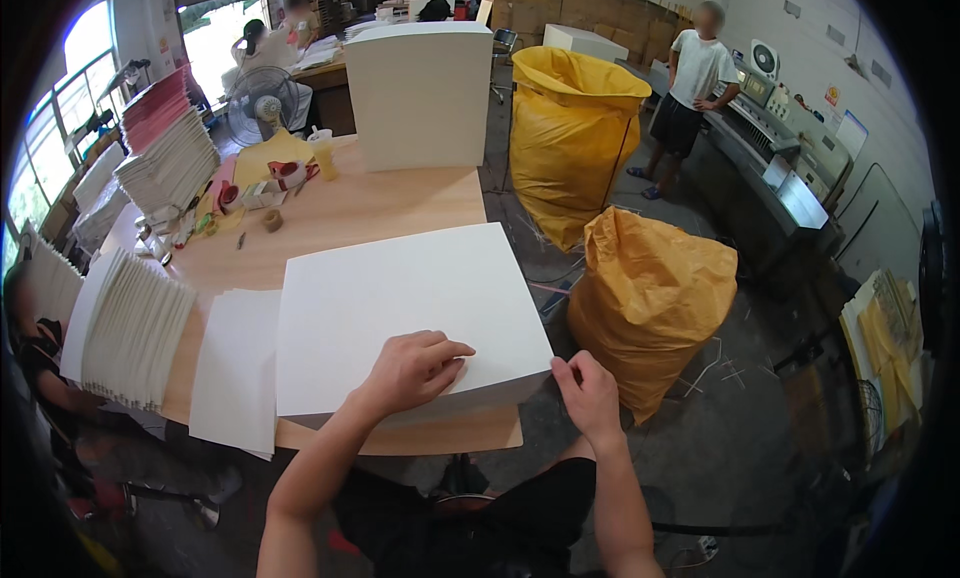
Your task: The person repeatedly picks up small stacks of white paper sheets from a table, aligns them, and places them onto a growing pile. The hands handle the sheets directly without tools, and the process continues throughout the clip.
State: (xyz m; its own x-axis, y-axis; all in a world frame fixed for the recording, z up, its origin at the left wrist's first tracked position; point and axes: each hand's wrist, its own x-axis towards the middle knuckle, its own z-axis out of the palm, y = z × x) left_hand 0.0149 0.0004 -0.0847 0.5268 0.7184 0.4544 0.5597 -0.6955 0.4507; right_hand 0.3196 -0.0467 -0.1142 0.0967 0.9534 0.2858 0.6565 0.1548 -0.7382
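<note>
A thick stack of white paper sheets (410,298) lies squared on the table before me. My left hand (415,370) rests on its top sheet, index finger stretched out and the other fingers loosely bent, holding nothing. At the stack's near right corner, my right hand (590,393) pinches the paper edge between thumb and fingers; how many sheets it grips is too small to tell. Left of the stack, a thin pile of white sheets (235,368) reaches over the table's front edge.
A tall white paper stack (420,98) stands at the table's (400,198) back. Tape rolls (272,220) and small tools lie far left, near fanned paper piles (135,328). Two yellow sacks (570,138) stand right. A person (700,73) stands by a machine; others sit farther off.
</note>
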